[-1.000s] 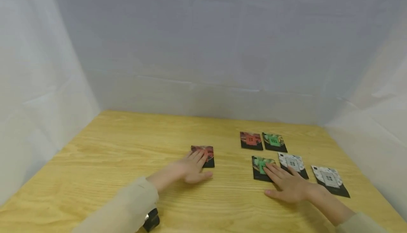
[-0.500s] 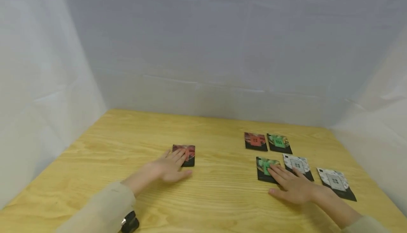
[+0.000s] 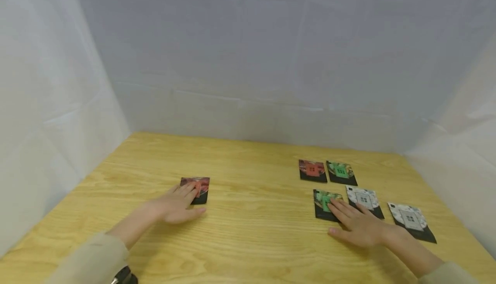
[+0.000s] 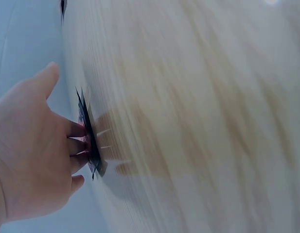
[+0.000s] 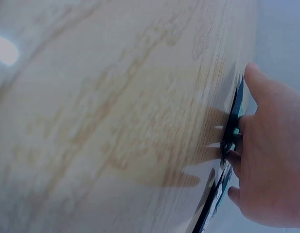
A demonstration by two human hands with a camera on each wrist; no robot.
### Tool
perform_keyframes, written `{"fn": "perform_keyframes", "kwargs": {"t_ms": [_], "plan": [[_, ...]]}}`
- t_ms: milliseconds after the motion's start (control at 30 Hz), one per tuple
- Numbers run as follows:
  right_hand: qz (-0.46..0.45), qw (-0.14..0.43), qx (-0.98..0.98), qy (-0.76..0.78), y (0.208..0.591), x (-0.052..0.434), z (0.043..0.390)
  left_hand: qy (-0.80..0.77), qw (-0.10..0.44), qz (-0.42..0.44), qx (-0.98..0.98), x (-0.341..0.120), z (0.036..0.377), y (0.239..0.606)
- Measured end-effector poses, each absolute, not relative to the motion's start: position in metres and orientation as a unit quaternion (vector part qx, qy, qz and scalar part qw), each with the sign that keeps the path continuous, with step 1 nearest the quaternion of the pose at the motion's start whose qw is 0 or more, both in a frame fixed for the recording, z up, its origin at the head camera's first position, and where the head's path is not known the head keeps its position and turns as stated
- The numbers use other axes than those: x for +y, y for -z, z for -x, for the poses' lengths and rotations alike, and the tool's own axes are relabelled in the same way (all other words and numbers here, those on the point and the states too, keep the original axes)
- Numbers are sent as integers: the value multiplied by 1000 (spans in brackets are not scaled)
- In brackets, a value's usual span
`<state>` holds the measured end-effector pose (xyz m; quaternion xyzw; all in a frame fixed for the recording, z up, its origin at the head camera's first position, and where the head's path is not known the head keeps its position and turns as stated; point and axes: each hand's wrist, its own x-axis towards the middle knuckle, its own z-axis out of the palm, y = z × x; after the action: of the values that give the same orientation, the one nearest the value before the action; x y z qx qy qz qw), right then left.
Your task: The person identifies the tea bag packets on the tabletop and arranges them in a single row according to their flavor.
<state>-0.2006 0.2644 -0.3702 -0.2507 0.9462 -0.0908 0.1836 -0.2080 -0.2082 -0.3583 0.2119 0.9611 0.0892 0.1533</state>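
Observation:
In the head view my left hand (image 3: 170, 208) lies with straight fingers on a flat red-and-black packet (image 3: 204, 185) at the left of the table. The left wrist view shows those fingertips on the same packet (image 4: 94, 143), seen edge-on. My right hand (image 3: 358, 228) rests its extended fingers on a green-and-black packet (image 3: 320, 210), thumb out on the near side. Just behind these fingers is a white-and-black packet (image 3: 364, 198), partly covered by the hand. From the right wrist, the green packet (image 5: 233, 114) shows as a dark edge under the fingertips.
At the back right another red packet (image 3: 312, 171) and another green packet (image 3: 341, 172) lie side by side. A second white packet (image 3: 411, 220) lies right of my right hand. White sheeting (image 3: 248, 116) rises behind and beside the wooden table (image 3: 248, 249).
My left hand has slid left across the table, and the red packet has moved with it. The right hand stays on the green packet; the view has shifted slightly.

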Motion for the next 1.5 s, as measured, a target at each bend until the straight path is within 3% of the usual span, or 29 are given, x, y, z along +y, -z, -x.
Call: {"fn": "perform_keyframes", "kwargs": {"t_ms": [833, 1500], "plan": [[254, 167, 949, 83, 384, 275, 207, -139, 117, -166, 969, -277, 195, 360], [263, 167, 946, 89, 370, 268, 201, -165, 113, -168, 965, -300, 195, 360]]}}
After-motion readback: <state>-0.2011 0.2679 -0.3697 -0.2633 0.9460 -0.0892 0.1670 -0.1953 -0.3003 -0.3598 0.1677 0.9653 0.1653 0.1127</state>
